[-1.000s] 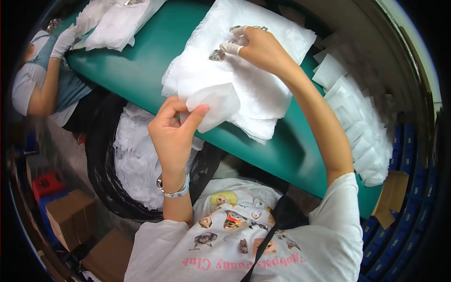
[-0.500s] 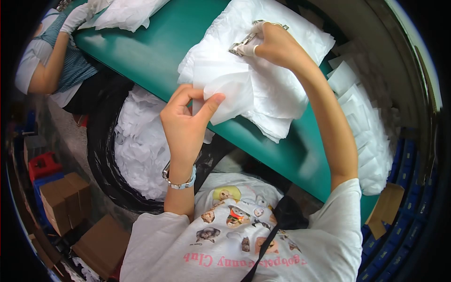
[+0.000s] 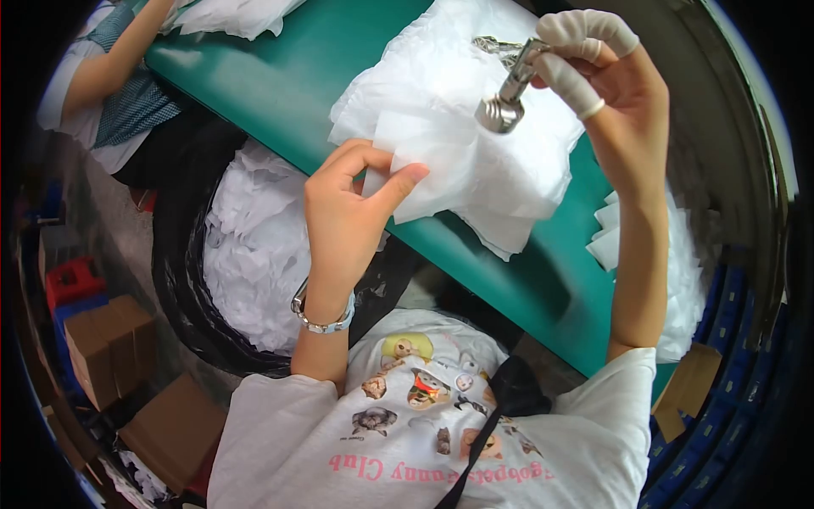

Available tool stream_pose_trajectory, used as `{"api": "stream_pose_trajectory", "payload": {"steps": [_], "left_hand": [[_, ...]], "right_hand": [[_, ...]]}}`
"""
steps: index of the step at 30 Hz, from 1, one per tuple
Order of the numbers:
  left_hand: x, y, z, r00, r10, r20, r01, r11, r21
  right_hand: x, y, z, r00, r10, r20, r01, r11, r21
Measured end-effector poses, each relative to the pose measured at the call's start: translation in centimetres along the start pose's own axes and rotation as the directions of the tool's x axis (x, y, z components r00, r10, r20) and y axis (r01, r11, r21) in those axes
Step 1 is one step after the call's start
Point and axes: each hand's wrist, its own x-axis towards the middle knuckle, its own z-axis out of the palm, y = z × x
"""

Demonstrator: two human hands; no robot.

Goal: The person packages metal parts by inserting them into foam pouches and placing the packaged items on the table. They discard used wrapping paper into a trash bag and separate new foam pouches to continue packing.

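Note:
My left hand point(image 3: 352, 199) pinches a stack of thin white paper sheets point(image 3: 428, 174) between thumb and fingers, in front of the larger white sheets on the table. My right hand point(image 3: 615, 93), with white finger cots on several fingers, is raised at the upper right. It grips the narrow end of a shiny metal part point(image 3: 513, 92), whose wider, ridged end points down and left; its exact kind I cannot make out. Behind it, more small metal parts point(image 3: 496, 47) lie on the spread white sheets point(image 3: 543, 153).
A green table point(image 3: 322, 68) runs diagonally beneath the sheets. A black bag full of white paper point(image 3: 254, 254) stands at its near edge. Stacked white packets point(image 3: 674, 280) lie on the right. Cardboard boxes point(image 3: 110, 348) stand lower left. Another person's arm point(image 3: 106, 72) is at upper left.
My right hand has lifted off the sheets and moved right, bringing up one metal part. My left hand has shifted slightly right, still pinching the paper sheets.

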Motion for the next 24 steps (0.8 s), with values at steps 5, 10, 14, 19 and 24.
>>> {"api": "stream_pose_trajectory", "payload": {"steps": [5,10,14,19,24], "left_hand": [[0.0,1.2,1.3,0.997,0.001,0.082,-0.01,0.994,0.112],[-0.3,2.8,1.9,0.99,-0.021,0.14,-0.002,0.987,0.16],[-0.3,2.3,2.0,0.994,0.033,0.107,-0.045,0.993,0.112],[-0.4,3.3,1.9,0.996,0.034,0.086,-0.053,0.972,0.229],[-0.5,3.2,2.4,0.997,0.075,0.033,-0.079,0.987,0.136]], "right_hand": [[-0.2,-2.2,-0.2,0.936,-0.218,0.278,0.278,0.939,-0.2],[-0.6,-3.1,1.2,0.924,-0.217,0.315,0.3,0.922,-0.245],[-0.8,-3.0,1.1,0.933,-0.173,0.315,0.261,0.929,-0.263],[-1.5,-3.3,0.3,0.949,-0.066,0.308,0.173,0.926,-0.335],[-2.9,-2.1,1.0,1.0,0.001,0.015,0.0,0.999,-0.049]]}}
